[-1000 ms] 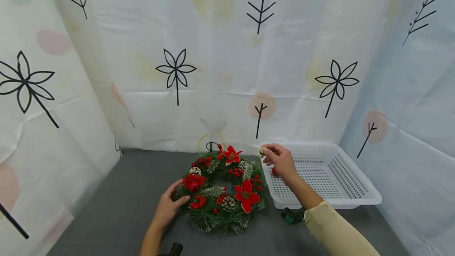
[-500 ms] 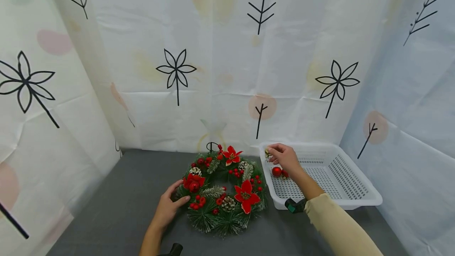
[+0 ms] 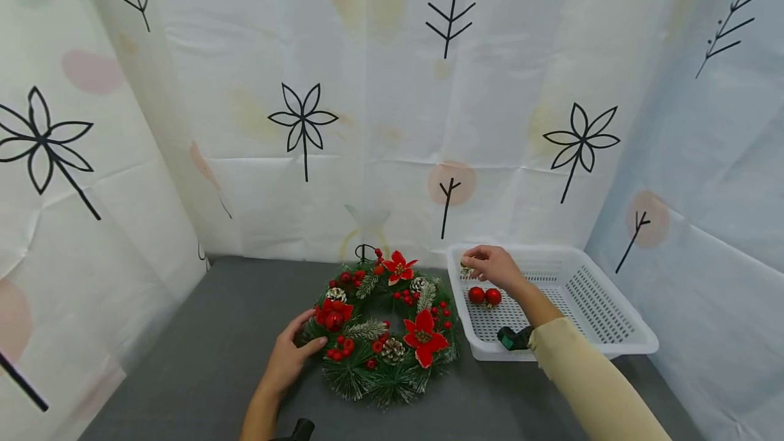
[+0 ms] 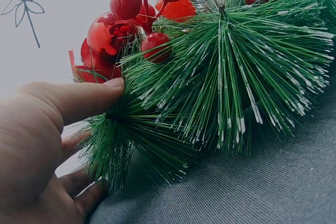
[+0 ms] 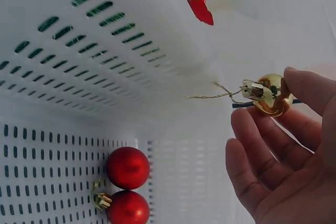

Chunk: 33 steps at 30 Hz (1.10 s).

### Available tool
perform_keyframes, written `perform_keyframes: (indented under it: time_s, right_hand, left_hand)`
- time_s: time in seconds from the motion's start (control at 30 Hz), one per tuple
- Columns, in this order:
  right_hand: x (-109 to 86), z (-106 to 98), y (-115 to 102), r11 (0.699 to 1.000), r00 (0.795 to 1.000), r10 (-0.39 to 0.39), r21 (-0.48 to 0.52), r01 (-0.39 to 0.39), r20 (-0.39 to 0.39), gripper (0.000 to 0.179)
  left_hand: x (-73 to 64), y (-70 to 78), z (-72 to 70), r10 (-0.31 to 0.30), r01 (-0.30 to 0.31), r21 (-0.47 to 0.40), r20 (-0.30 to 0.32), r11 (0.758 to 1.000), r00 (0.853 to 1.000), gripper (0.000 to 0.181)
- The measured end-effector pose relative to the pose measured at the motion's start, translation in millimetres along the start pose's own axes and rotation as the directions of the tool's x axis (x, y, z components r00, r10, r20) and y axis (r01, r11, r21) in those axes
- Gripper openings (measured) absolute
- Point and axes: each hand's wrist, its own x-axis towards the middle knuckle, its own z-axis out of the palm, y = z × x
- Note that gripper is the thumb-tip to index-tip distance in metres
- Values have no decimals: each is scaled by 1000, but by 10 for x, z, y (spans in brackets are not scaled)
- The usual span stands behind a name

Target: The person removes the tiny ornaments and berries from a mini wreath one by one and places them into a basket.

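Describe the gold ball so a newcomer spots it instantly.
Find the white basket right of the wreath. At its far left corner, the right hand pinches the gold ball. Shiny gold, it stands out from the two red balls lying below.

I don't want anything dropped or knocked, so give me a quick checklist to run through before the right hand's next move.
1. Small shiny gold ball ornament secured by the right hand: ok, pinched between thumb and fingers.
2. Thin gold cord free: ok, its loose end extends clear of the fingers.
3. Cord's knot tight: cannot tell, too small.
4. Gold ornament set down: not ok, it is in the hand.
5. Two red ball ornaments inside the white perforated plastic basket: ok, side by side.
6. Left hand at the round green wreath with red flowers: ok, touching its edge.
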Motion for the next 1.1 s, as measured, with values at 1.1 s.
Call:
perform_keyframes:
  time_s: [1.1]
  right_hand:
    - [161,-17,419,957,964,138,-281,-70,229,21]
  left_hand:
    - [-7,-6,-4,-4,4,0,-1,1000,1000,66]
